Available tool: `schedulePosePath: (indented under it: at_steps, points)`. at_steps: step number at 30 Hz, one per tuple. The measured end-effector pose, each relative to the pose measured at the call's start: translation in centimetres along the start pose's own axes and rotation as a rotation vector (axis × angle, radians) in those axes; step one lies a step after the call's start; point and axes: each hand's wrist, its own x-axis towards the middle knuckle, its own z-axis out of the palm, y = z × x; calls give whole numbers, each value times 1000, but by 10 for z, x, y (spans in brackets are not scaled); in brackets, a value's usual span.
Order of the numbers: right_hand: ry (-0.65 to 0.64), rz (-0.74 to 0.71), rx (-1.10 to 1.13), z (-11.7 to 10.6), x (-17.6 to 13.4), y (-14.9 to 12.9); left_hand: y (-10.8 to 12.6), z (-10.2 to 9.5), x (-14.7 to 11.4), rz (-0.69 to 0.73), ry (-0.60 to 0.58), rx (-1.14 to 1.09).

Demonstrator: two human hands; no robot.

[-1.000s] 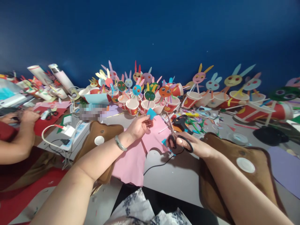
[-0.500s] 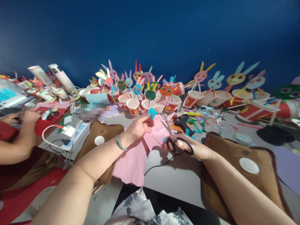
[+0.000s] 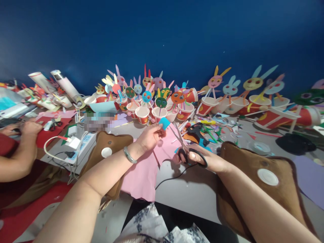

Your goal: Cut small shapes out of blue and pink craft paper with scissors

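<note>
Pinched in the fingers of my left hand (image 3: 151, 136) is a small piece of blue paper (image 3: 164, 123). My right hand (image 3: 202, 158) grips a pair of scissors (image 3: 182, 143) by its black handles, thumb in one loop. The blades are parted and point up toward the blue paper, with a gap between tips and paper. Beneath both hands lie sheets of pink paper (image 3: 141, 179) on the grey table (image 3: 177, 192). A bit of blue paper shows behind the scissors, partly hidden by my right hand.
Red and white paper cups (image 3: 142, 115) with paper rabbit heads line the blue wall. A glue gun (image 3: 194, 130) lies among paper scraps. Brown cushion-like pads (image 3: 253, 175) flank my arms. A power strip (image 3: 82, 145) stands left, near another person's arm (image 3: 25, 148).
The scissor blades have tilted slightly left, toward the blue paper. My left hand keeps its pinch on the paper. The whole view has shifted a little.
</note>
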Motion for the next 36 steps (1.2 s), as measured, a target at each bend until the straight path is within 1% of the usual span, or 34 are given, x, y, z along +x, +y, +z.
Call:
schedulePosePath:
  at_steps: [7,12,18,21,25,29,33,36]
  points:
    - [-8,4,5,-1,0,1,0,0,0,-51,6,-24]
    - [-3,-22,1,-1,1,3,4,3,-4,-38,6,15]
    - [-5,-16,42,2,2,6,3,5,-6,-85,-76,64]
    - [-9,-3,42,3,2,8,0,5,-4,-80,-94,76]
    - [-3,-20,42,3,2,9,-2,7,-3,-90,-82,70]
    - [-3,-23,48,3,3,10,1,11,-6,-93,-65,108]
    - [7,-34,54,3,3,10,4,14,-8,-139,-42,115]
    - [21,-30,78,4,3,12,4,14,-8,-148,-40,117]
